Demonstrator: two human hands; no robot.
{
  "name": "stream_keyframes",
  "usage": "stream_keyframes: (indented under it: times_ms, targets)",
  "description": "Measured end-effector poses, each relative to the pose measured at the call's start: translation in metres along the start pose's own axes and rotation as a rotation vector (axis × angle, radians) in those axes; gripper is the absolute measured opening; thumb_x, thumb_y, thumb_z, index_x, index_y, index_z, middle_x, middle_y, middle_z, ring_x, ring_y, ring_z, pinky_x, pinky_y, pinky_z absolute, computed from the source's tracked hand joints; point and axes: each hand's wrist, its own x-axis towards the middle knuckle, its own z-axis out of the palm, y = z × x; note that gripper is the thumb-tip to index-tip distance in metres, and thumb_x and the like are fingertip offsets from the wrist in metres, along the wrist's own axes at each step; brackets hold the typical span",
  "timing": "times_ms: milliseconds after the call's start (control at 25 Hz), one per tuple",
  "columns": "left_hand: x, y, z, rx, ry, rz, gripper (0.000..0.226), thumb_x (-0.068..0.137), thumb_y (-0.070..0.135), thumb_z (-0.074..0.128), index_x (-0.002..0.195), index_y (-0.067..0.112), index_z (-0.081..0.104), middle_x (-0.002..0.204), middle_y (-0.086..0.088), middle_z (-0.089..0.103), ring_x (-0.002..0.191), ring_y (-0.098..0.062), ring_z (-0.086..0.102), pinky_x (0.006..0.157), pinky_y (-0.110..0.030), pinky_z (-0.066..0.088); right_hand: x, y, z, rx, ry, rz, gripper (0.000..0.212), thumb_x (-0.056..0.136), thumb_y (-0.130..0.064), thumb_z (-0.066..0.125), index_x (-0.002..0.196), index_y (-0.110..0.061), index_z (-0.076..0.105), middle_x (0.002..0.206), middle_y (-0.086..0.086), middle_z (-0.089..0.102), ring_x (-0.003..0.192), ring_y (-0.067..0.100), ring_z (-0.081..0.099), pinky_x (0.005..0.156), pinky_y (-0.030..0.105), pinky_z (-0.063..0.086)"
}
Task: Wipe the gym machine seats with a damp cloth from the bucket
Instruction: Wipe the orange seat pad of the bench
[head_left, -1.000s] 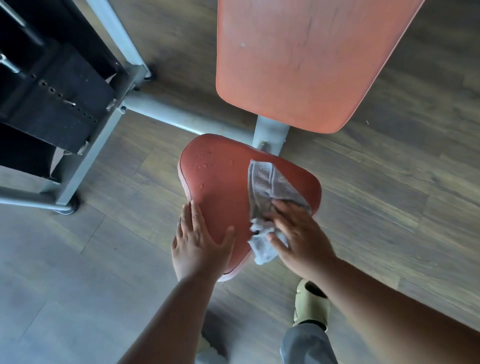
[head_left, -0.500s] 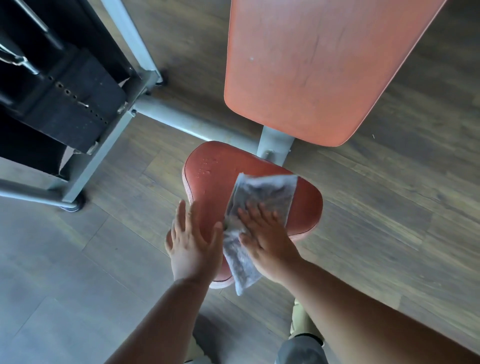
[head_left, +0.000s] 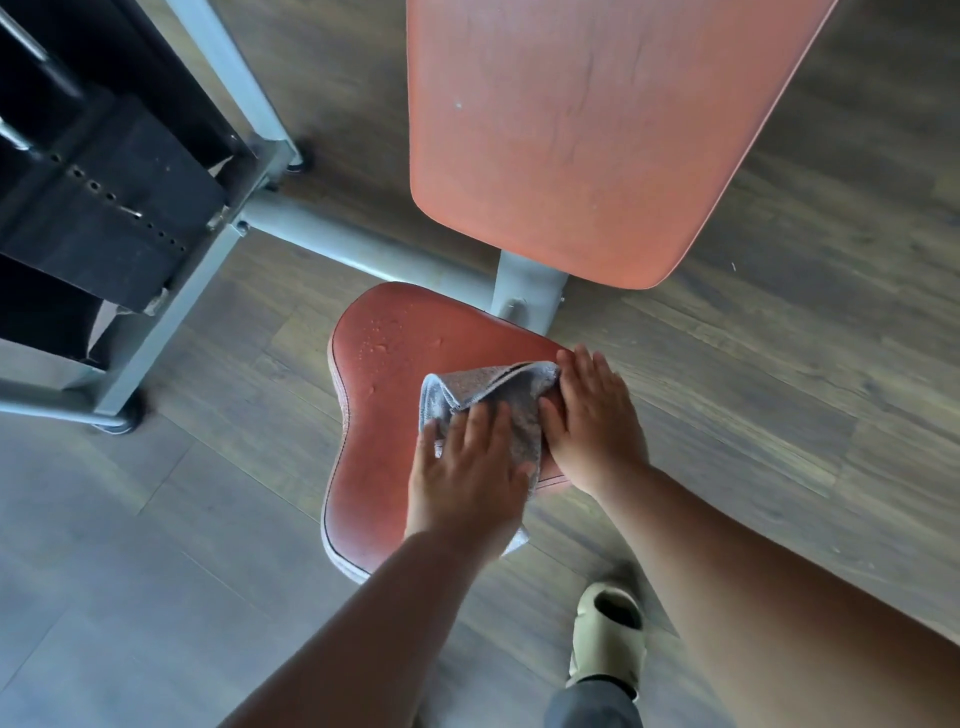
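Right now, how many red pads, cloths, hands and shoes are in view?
Red pads: 2, the seat and the backrest
Cloths: 1, the grey cloth
Hands: 2, the left hand and the right hand
Shoes: 1, the shoe
Total: 6

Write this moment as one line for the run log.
step: wiping | left hand: pressing grey cloth on seat | right hand: flat beside cloth | droplets on seat's far part
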Motion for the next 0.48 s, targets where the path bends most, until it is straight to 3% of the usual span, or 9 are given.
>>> stream_keyframes:
  times_ms: [160, 240, 320, 480]
  targets:
    - [-0.012, -0.038, -0.008, 0.016, -0.002, -0.068, 0.062, 0.098, 0.049, 0.035, 0.154, 0.023, 0.031, 0.162, -0.001, 0.026, 0.148, -0.018, 0.026, 0.12, -0.048, 0.009, 0.003, -0.008, -0.003, -0.05, 0.002, -0.025, 0.065, 0.096, -0.043, 0.024, 0.156, -0.021, 0.014, 0.165, 0.011, 0.012, 0.151, 0.029, 0.008, 0.122, 0.044, 0.005]
    - [-0.029, -0.061, -0.013, -0.023, 0.036, -0.16, 0.056, 0.095, 0.041, 0.047, 0.147, 0.019, 0.045, 0.156, -0.005, 0.039, 0.142, -0.022, 0.039, 0.117, -0.052, 0.02, 0.004, -0.024, -0.002, -0.059, -0.003, -0.053, 0.067, 0.092, -0.048, 0.021, 0.155, -0.025, 0.016, 0.165, 0.009, 0.011, 0.151, 0.029, 0.007, 0.122, 0.044, 0.002]
    - [-0.047, -0.077, -0.016, -0.023, 0.075, -0.232, 0.048, 0.095, 0.03, 0.047, 0.141, 0.018, 0.054, 0.146, -0.01, 0.051, 0.132, -0.029, 0.051, 0.112, -0.057, 0.03, 0.005, -0.043, 0.004, -0.045, -0.034, 0.006, 0.07, 0.092, -0.057, 0.014, 0.156, -0.029, 0.011, 0.166, 0.008, 0.003, 0.152, 0.03, -0.003, 0.121, 0.047, -0.005]
    - [-0.049, -0.056, -0.01, -0.075, 0.038, -0.199, 0.06, 0.089, 0.034, 0.035, 0.14, 0.007, 0.054, 0.144, -0.028, 0.047, 0.131, -0.045, 0.048, 0.107, -0.058, 0.037, 0.008, -0.058, 0.015, -0.092, -0.003, 0.103, 0.072, 0.092, -0.061, 0.012, 0.156, -0.029, 0.007, 0.166, 0.009, 0.0, 0.151, 0.032, -0.006, 0.12, 0.052, -0.007]
